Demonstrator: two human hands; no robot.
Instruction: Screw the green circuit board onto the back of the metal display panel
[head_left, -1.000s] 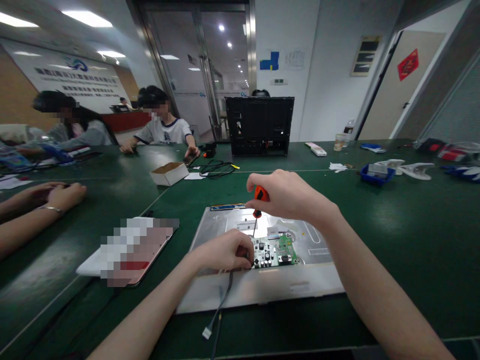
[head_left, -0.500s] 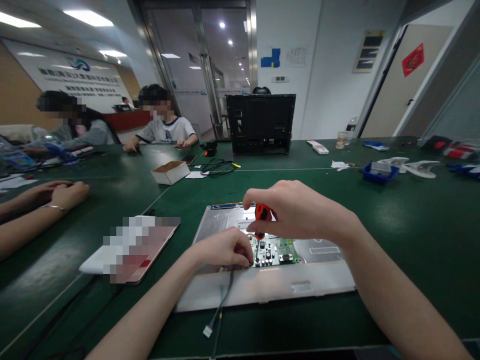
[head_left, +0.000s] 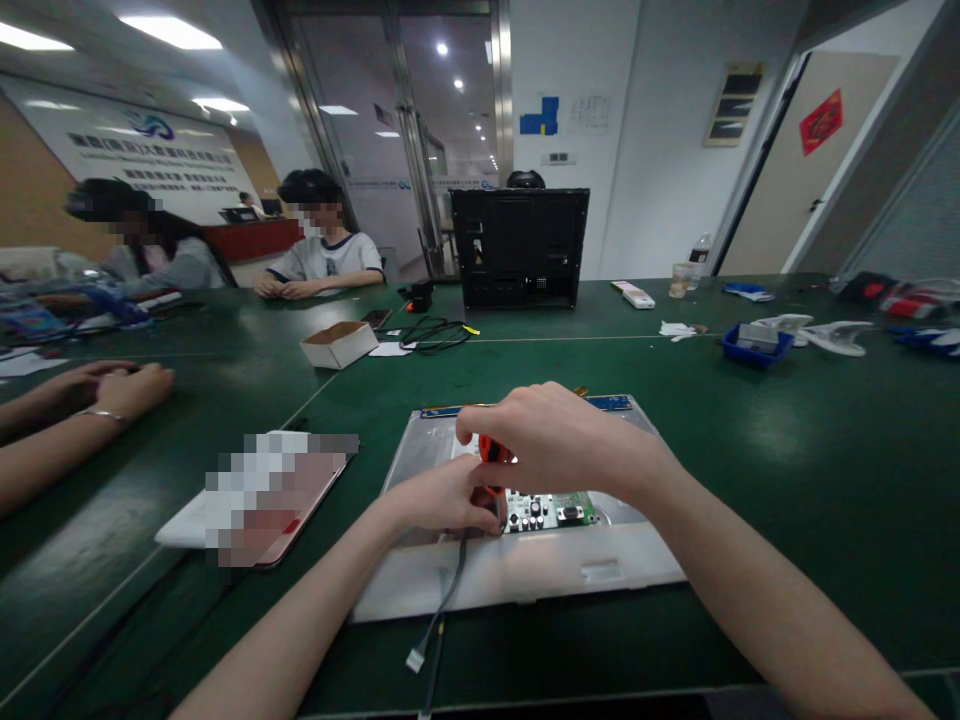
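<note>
A silver display panel point(head_left: 525, 570) lies back-up on the green table point(head_left: 787, 470) in front of me. A green circuit board point(head_left: 551, 508) sits on its middle. My right hand point(head_left: 559, 435) is closed round an orange-handled screwdriver point(head_left: 491, 455), held upright over the board's left end. My left hand point(head_left: 450, 497) is closed in a pinch at the board's left edge, where a dark cable point(head_left: 442, 605) leaves the panel; what it pinches is hidden. The two hands touch each other.
A pink-and-white flat item point(head_left: 259, 500) lies left of the panel. Another person's arms point(head_left: 75, 410) rest on the table at far left. Further back stand a small cardboard box point(head_left: 339, 344), a black monitor housing point(head_left: 519, 248) and a blue tray point(head_left: 754, 345). Two people sit at the far left.
My right hand has come down and to the left with the screwdriver, from above the panel to beside my left hand at the board's edge. My left hand has stayed put.
</note>
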